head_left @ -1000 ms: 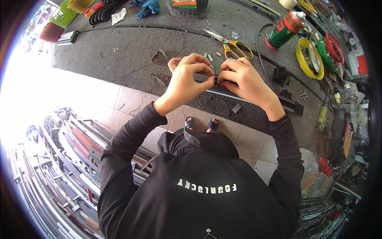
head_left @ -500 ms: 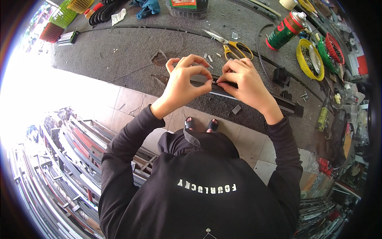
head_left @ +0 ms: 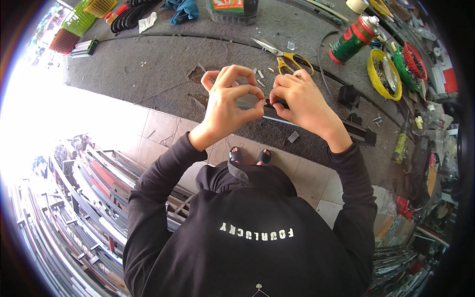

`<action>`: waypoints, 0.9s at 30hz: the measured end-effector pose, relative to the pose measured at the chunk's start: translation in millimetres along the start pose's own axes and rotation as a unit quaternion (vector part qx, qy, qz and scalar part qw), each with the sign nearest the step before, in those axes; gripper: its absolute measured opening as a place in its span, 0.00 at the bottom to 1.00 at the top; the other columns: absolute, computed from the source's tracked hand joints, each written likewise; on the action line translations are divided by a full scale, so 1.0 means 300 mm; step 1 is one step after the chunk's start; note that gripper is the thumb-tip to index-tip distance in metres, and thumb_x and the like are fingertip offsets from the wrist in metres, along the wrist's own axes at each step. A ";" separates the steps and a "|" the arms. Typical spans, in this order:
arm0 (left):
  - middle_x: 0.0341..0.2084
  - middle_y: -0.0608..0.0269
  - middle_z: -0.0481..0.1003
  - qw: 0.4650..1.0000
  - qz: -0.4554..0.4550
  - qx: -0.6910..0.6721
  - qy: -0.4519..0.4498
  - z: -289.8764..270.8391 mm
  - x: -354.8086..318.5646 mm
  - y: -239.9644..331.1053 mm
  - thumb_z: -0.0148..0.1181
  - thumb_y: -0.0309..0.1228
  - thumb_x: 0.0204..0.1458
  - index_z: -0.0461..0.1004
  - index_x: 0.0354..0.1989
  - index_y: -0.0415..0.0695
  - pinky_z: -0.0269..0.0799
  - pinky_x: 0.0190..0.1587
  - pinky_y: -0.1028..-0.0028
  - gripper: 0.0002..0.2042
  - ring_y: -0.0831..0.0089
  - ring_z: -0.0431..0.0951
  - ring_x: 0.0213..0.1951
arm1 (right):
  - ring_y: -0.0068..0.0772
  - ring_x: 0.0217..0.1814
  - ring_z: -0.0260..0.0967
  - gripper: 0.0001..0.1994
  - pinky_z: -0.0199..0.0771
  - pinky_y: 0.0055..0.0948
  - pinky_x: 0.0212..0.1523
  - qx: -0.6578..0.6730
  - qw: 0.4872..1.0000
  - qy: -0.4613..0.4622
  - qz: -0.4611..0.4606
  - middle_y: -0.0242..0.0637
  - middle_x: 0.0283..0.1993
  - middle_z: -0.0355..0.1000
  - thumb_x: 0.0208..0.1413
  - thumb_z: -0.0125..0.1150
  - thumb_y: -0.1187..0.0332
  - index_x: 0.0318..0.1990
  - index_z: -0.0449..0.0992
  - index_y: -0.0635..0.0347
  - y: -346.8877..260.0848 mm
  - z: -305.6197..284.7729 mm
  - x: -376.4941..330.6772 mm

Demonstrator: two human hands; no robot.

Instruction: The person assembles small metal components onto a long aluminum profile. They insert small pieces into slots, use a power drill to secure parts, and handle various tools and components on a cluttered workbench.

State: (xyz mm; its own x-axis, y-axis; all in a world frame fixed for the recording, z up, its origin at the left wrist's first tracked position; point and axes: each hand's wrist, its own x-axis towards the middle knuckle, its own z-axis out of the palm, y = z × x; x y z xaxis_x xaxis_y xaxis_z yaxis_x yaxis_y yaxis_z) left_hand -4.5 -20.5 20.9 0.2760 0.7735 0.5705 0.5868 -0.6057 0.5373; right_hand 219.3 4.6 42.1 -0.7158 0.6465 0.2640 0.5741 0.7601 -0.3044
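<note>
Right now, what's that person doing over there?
A person in black has both arms out over a long dark bar on a bench. The left hand is pinched, thumb to finger; the right hand is curled close beside it. Anything held there is too small to make out. Scissors and a can are on the bench, beyond the bar.
</note>
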 end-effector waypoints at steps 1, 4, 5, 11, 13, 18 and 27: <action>0.41 0.74 0.73 1.000 -0.009 -0.005 -0.007 0.004 0.003 0.000 0.72 0.30 0.37 0.83 0.26 0.54 0.48 0.60 0.62 0.06 0.76 0.74 0.49 | 0.32 0.47 0.73 0.01 0.62 0.37 0.57 0.020 1.000 0.004 0.004 0.31 0.38 0.74 0.51 0.68 0.71 0.31 0.81 0.53 0.002 -0.001 -0.007; 0.41 0.74 0.73 1.000 -0.016 -0.021 -0.010 0.013 0.016 -0.007 0.73 0.31 0.38 0.83 0.27 0.54 0.48 0.60 0.62 0.06 0.76 0.73 0.50 | 0.34 0.45 0.72 0.05 0.63 0.36 0.55 0.097 0.994 -0.003 0.051 0.30 0.39 0.73 0.52 0.69 0.73 0.35 0.79 0.55 0.005 -0.007 -0.036; 0.42 0.74 0.72 0.999 -0.014 -0.027 -0.009 0.015 0.021 -0.011 0.73 0.32 0.38 0.83 0.27 0.54 0.47 0.59 0.61 0.06 0.77 0.72 0.50 | 0.35 0.45 0.72 0.05 0.63 0.36 0.55 0.111 0.992 0.007 0.056 0.30 0.39 0.74 0.52 0.69 0.73 0.36 0.79 0.56 0.004 -0.006 -0.044; 0.43 0.73 0.71 0.999 -0.005 -0.046 -0.020 0.033 0.035 -0.017 0.74 0.34 0.41 0.83 0.30 0.53 0.47 0.60 0.60 0.07 0.76 0.71 0.51 | 0.39 0.42 0.73 0.04 0.66 0.36 0.50 0.126 0.985 0.088 0.082 0.34 0.38 0.76 0.55 0.69 0.73 0.37 0.79 0.59 -0.021 0.031 -0.058; 0.43 0.72 0.71 0.998 -0.009 -0.059 -0.033 0.039 0.040 -0.020 0.74 0.34 0.43 0.82 0.31 0.52 0.47 0.61 0.60 0.08 0.74 0.72 0.51 | 0.40 0.42 0.74 0.04 0.67 0.35 0.48 0.151 0.977 0.120 0.087 0.35 0.38 0.77 0.55 0.69 0.73 0.37 0.79 0.59 -0.033 0.042 -0.056; 0.44 0.68 0.73 0.993 -0.009 -0.096 -0.070 0.034 0.054 -0.036 0.72 0.36 0.49 0.81 0.37 0.51 0.51 0.61 0.60 0.09 0.70 0.73 0.52 | 0.25 0.39 0.73 0.04 0.66 0.29 0.46 0.311 0.923 0.145 0.172 0.31 0.37 0.77 0.61 0.64 0.71 0.36 0.79 0.60 -0.045 0.050 -0.058; 0.43 0.68 0.76 0.989 -0.046 -0.070 -0.124 0.033 0.022 -0.047 0.72 0.40 0.51 0.82 0.40 0.51 0.53 0.61 0.58 0.11 0.67 0.76 0.49 | 0.12 0.34 0.63 0.03 0.63 0.16 0.36 0.522 0.808 0.141 0.233 0.29 0.37 0.75 0.72 0.52 0.71 0.45 0.68 0.59 -0.045 0.083 -0.042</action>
State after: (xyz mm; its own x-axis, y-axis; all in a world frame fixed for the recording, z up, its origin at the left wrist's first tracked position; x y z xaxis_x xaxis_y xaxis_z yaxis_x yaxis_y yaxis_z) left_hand -3.4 -4.8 10.8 0.4159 0.8374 0.3547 0.5116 -0.5379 0.6700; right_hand 210.7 -15.3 20.0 -0.3163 0.9473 0.0515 0.0013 0.0547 -0.9985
